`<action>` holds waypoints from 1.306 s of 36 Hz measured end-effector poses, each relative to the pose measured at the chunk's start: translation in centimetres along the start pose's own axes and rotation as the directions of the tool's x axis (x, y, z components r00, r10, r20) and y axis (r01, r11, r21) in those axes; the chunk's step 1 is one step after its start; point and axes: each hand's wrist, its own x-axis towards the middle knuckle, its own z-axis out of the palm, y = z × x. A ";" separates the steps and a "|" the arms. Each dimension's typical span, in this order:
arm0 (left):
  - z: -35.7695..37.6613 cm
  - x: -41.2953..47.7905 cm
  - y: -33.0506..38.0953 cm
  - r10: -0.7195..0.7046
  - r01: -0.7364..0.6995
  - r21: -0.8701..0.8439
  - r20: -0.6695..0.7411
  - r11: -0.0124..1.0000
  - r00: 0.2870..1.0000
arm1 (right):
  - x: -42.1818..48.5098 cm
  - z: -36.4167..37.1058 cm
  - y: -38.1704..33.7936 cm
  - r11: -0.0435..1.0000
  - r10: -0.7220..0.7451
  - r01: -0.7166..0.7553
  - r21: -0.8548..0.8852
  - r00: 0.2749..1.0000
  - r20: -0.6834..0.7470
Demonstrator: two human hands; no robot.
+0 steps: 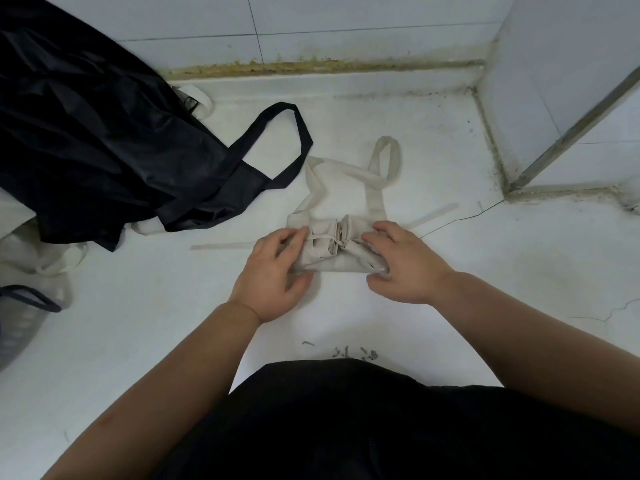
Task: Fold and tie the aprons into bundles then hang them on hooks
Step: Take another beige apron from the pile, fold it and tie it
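Left hand [270,271] and right hand [401,268] hide beige apron [337,199] ends.

White floor [485,306] (cracked): beige apron [341,190] centre, black apron [104,150] heaped left.

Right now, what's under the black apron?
The black apron hides most of it. A pale strap loop pokes out at its far edge and pale cloth at its near edge.

Both ends of the rolled beige apron [341,216] vanish under the left grip [273,271] and right grip [405,265]. The black apron [104,150] runs off the picture's left edge, burying most of a white cloth [45,258]. A grey basket [14,341] is cropped there too.
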 end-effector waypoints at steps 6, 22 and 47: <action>-0.5 0.3 -0.5 -0.009 -0.009 0.124 0.142 0.992 0.990 | 0.3 0.3 0.5 0.996 -0.029 0.026 -0.090 0.999 -0.032; -3.4 4.9 3.0 -0.118 0.119 0.138 -0.014 0.983 0.993 | 1.7 -2.1 -0.8 0.928 0.171 -0.101 0.358 0.971 -0.168; -2.2 5.0 8.5 -0.729 0.616 -0.438 -0.151 0.655 0.668 | 1.5 -0.9 -5.2 0.868 0.261 -0.083 0.490 0.915 -0.307</action>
